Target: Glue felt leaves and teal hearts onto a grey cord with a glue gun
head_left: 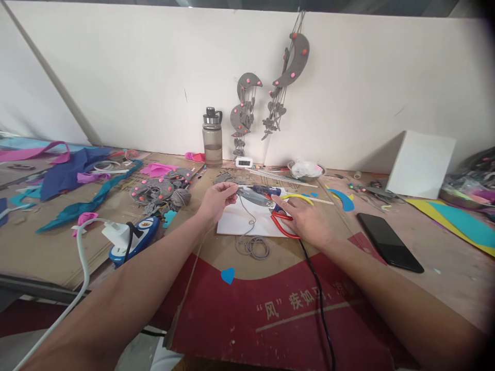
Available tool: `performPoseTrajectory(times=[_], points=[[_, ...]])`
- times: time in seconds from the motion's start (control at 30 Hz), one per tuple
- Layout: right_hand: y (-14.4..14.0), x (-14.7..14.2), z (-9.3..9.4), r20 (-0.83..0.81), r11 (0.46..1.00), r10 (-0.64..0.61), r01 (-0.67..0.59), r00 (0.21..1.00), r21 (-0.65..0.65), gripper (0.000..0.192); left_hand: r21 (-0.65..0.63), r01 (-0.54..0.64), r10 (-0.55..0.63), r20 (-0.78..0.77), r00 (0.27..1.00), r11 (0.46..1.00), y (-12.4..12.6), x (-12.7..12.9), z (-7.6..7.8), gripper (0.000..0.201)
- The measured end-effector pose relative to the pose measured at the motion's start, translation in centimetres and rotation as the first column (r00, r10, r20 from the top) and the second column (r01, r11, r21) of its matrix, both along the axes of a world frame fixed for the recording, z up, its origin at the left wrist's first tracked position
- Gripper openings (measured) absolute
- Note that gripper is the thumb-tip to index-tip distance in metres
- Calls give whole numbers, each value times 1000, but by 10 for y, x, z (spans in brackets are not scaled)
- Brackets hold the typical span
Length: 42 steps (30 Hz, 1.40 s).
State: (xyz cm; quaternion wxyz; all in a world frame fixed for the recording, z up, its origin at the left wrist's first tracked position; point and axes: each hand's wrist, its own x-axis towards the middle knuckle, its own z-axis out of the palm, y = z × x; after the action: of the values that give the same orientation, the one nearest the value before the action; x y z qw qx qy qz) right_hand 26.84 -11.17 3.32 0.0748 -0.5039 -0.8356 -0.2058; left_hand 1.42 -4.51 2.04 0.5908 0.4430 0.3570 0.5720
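My left hand [219, 201] is closed, finger and thumb pinching a grey cord [252, 222]. The cord hangs down from there into loose coils on the cardboard. My right hand [309, 220] is closed on a pair of scissors with one red and one yellow handle [284, 226]. Their metal blades [255, 198] point left and reach close to the cord at my left fingertips. Just behind the blades lies a dark blue glue gun [266, 190], partly covered, with a pale glue stick out of its back. White paper [230, 221] lies underneath.
A water bottle [212, 139] and a small digital clock [244, 162] stand by the wall, where grey felt moon hangings [297, 62] hang. Left are a power strip [135, 239] and a felt piece with yarn [162, 190]. A phone [389, 242] lies right; a black cable [319, 288] crosses the cardboard.
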Motion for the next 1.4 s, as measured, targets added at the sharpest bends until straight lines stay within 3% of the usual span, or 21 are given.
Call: performPoseTrajectory(times=[0.47, 0.9, 1.03, 1.2, 1.4], points=[[0, 2, 0, -1, 1000, 1, -1, 1000, -10, 55, -40, 57, -55, 65, 996, 998, -2, 0, 2, 30], [-1, 4, 4, 27, 998, 47, -46, 999, -35, 55, -59, 18, -15, 65, 998, 998, 5, -5, -3, 28], [-2, 7, 4, -37, 982, 122, -126, 992, -139, 54, 0, -33, 33, 62, 998, 999, 10, -11, -1, 27], [-5, 5, 3, -233, 933, 139, -206, 962, -295, 52, 55, -33, 29, 72, 997, 998, 12, -15, 5, 28], [-24, -14, 22, -314, 876, 205, -317, 927, -363, 35, 76, -16, 11, 63, 998, 997, 6, -15, 13, 27]])
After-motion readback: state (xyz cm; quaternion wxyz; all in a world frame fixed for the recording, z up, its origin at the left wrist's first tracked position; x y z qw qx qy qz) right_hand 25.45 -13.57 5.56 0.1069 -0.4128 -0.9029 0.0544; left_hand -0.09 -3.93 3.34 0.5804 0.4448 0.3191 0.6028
